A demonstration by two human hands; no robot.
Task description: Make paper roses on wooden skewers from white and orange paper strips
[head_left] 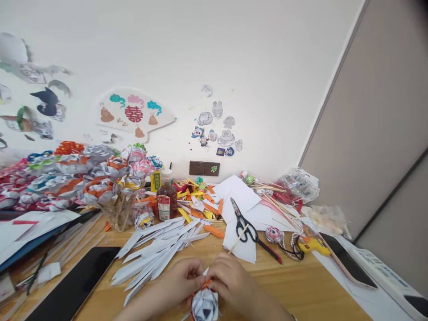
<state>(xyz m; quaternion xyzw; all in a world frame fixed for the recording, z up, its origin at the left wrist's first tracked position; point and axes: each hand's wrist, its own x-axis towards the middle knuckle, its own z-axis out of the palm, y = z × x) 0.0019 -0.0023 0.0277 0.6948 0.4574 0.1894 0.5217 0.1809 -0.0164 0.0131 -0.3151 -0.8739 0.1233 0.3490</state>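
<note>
A white and orange paper flower [205, 306] is held low at the table's front edge, its folded petals facing me. My left hand [187, 278] pinches its far side, thumb and fingers closed near an orange strip of paper. My right hand [230, 276] is closed on the same side, its fingertips almost touching the left ones. A thin wooden stick [239, 239] juts up from behind the right hand; I cannot tell whether it joins the flower. Folded white paper strips [163, 252] lie fanned out left of the hands.
Black scissors [245, 227] lie on white paper beyond my hands. A drink bottle [165, 196] stands behind the strips. Many finished paper flowers [96, 178] crowd the left. A yellow glue gun [314, 246] and a phone [347, 261] lie right; a black tablet [75, 285] lies left.
</note>
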